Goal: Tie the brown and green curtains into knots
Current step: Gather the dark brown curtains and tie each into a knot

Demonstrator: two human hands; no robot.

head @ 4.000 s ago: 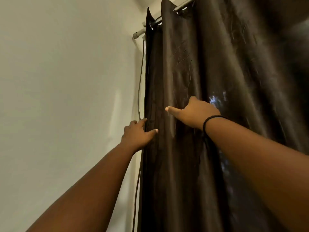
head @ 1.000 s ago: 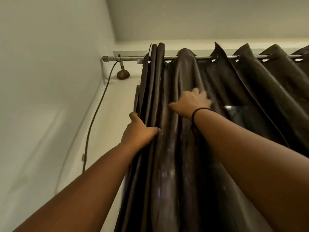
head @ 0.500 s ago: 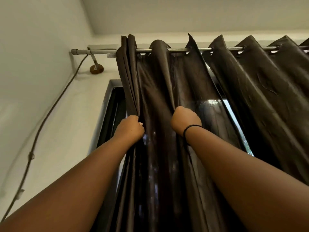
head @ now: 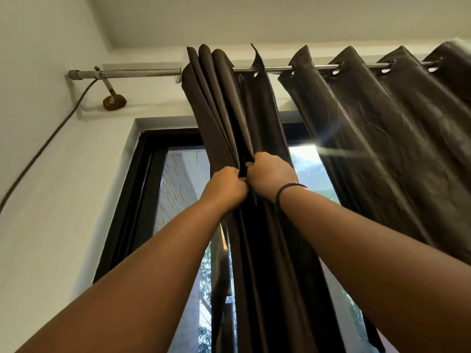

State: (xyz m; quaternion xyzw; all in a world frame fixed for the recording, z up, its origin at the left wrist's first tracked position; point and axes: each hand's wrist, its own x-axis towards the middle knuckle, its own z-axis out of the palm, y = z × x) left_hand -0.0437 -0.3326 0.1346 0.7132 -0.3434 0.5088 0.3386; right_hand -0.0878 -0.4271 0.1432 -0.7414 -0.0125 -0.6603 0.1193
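Observation:
A dark brown curtain (head: 369, 138) hangs by eyelets from a metal rod (head: 137, 72) above a window. Its left folds are bunched into a narrow bundle (head: 224, 110). My left hand (head: 225, 187) grips the left side of that bundle, fingers curled round the cloth. Right beside it, my right hand (head: 271, 175), with a black band on the wrist, grips the bundle's right side. Both fists almost touch, well below the rod. No green curtain shows in this view.
A black-framed window (head: 142, 200) stands uncovered at the left, with a pale wall and greenery outside. A dark cable (head: 43, 149) runs down the white wall from the rod's bracket (head: 114, 101). The ceiling is close above.
The curtain's left edge has slid right along the rod, uncovering more window. My two hands have come together, gathering the folds between them into one bundle.

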